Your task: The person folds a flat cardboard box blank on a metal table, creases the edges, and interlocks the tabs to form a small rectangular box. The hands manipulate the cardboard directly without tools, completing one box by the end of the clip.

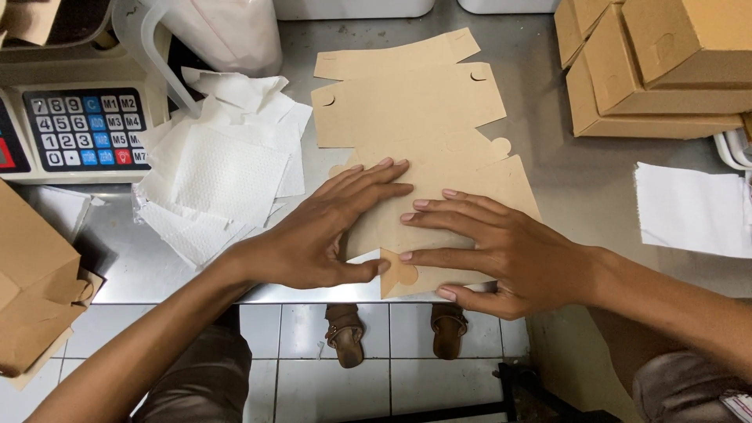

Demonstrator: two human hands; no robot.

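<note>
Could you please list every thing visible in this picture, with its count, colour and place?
Flat unfolded brown cardboard box blank: one, brown, centre of the steel table.
White paper sheets: a loose pile, white, left of the blank.
Grey electronic scale with keypad: one, grey, far left.
Clear plastic jug: one, top left.
Folded brown cardboard boxes: a stack, top right.
White folded paper: right edge.
Brown sandals: two, on the tiled floor below.
Left hand: flat on the blank.
Right hand: flat on the blank.
</note>
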